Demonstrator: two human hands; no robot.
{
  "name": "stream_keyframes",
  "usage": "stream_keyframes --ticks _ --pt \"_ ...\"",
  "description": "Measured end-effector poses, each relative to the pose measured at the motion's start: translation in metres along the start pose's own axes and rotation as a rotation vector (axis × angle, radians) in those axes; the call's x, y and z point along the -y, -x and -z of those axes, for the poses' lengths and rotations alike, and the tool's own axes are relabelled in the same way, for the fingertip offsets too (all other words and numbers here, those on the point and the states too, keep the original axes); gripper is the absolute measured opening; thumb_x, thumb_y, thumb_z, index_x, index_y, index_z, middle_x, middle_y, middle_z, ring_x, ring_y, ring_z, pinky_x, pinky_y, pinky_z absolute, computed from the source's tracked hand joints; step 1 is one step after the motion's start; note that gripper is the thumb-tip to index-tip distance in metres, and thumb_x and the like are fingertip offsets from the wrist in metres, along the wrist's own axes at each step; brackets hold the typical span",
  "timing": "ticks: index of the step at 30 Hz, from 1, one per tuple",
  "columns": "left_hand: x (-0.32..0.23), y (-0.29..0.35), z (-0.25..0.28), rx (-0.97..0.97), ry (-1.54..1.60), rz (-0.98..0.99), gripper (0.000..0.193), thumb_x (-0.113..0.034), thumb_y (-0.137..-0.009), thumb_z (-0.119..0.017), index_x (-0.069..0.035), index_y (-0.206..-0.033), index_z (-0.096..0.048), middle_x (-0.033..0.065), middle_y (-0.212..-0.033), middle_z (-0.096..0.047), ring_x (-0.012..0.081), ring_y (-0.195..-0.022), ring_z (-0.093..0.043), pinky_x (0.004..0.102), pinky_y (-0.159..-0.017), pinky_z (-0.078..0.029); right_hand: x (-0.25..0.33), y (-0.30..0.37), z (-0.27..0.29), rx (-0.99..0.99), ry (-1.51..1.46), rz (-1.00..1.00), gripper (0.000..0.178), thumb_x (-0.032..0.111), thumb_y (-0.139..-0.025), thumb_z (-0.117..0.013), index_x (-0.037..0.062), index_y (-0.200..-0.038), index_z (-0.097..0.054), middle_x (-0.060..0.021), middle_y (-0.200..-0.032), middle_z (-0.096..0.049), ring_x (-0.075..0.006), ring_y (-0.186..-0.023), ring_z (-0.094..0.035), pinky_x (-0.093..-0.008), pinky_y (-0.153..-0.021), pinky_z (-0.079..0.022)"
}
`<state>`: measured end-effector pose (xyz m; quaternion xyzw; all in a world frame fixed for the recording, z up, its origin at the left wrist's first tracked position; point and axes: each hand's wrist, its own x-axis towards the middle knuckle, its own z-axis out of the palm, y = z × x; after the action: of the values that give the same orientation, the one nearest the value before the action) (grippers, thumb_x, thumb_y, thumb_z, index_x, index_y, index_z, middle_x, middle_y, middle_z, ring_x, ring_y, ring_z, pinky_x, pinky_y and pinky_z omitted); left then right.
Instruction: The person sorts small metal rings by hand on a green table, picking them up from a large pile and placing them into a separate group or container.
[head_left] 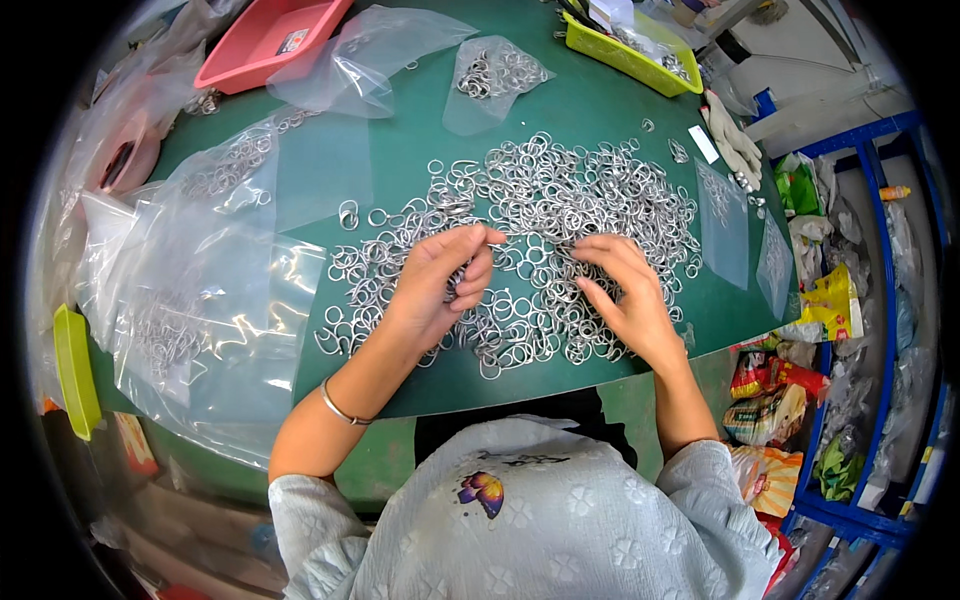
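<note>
A wide heap of silvery metal rings (560, 190), some with a gap or a small hooked end, lies spread over the green table. At the heap's left middle is my left hand (445, 275), its fingers curled and its thumb and forefinger pinched together. Whatever sits in that pinch is too small to make out, and the palm is turned out of sight. My right hand (628, 295) rests at the heap's right part, fingers bent over the rings. Its thumb stands apart from the forefinger, and nothing held shows between them.
Clear plastic bags (215, 330) with rings cover the left side. A small bag of rings (497, 75) lies at the back, beside a pink tray (265, 50). Back right stands a yellow-green basket (635, 58); gloves (733, 140) lie near the right edge. Blue shelving (885, 270) stands beyond.
</note>
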<state>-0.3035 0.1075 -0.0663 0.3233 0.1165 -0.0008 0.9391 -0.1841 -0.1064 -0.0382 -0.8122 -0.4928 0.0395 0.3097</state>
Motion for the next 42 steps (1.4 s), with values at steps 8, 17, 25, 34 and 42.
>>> stream_keyframes --ticks 8,17,25,34,42 --pt "0.001 0.001 -0.003 -0.044 -0.032 0.002 0.023 -0.023 -0.099 -0.049 -0.001 -0.098 -0.058 -0.0028 -0.061 -0.039 0.0040 -0.051 -0.033 0.0164 -0.040 -0.024 0.007 0.034 -0.017 0.189 0.155 0.115 0.047 0.029 -0.071 -0.076 0.0129 -0.113 -0.060 -0.0078 -0.129 -0.049 -0.0309 -0.126 -0.040 -0.0497 -0.103 -0.029" --pt "-0.005 -0.002 0.005 -0.033 -0.020 -0.109 0.024 -0.023 -0.098 -0.051 0.000 -0.100 -0.059 -0.0016 -0.063 -0.042 0.0045 -0.053 -0.036 0.0174 -0.042 -0.027 -0.035 -0.018 -0.017 -0.049 0.362 0.287 0.035 0.023 -0.072 -0.074 0.0110 -0.103 -0.061 -0.0092 -0.125 -0.050 -0.0327 -0.118 -0.044 -0.0465 -0.097 -0.035" --pt "-0.034 0.007 0.003 -0.098 -0.150 -0.403 0.023 -0.024 -0.098 -0.050 -0.003 -0.100 -0.057 -0.0023 -0.063 -0.039 0.0041 -0.053 -0.033 0.0164 -0.041 -0.026 0.004 -0.030 -0.018 -0.018 -0.021 0.129 0.040 0.016 -0.069 -0.077 0.0072 -0.105 -0.062 -0.0163 -0.128 -0.047 -0.0369 -0.122 -0.041 -0.0470 -0.100 -0.036" --pt "-0.079 0.005 0.022 -0.401 -0.026 -0.594 0.029 -0.022 -0.098 -0.051 0.002 -0.113 -0.050 -0.0002 -0.072 -0.041 0.0064 -0.058 -0.036 0.0198 -0.046 -0.028 0.050 -0.024 -0.083 0.245 0.170 0.637 0.043 0.019 -0.074 -0.066 0.0097 -0.114 -0.055 -0.0127 -0.114 -0.055 -0.0303 -0.112 -0.052 -0.0411 -0.093 -0.041" --pt "-0.073 -0.002 0.054 -0.509 0.007 -0.580 0.025 -0.018 -0.098 -0.049 0.002 -0.112 -0.053 0.0028 -0.072 -0.050 0.0079 -0.056 -0.041 0.0211 -0.045 -0.030 0.009 -0.041 -0.045 -0.064 0.044 0.248 0.025 -0.008 -0.073 -0.060 0.0035 -0.095 -0.059 -0.0123 -0.104 -0.056 -0.0293 -0.090 -0.058 -0.0382 -0.076 -0.047"
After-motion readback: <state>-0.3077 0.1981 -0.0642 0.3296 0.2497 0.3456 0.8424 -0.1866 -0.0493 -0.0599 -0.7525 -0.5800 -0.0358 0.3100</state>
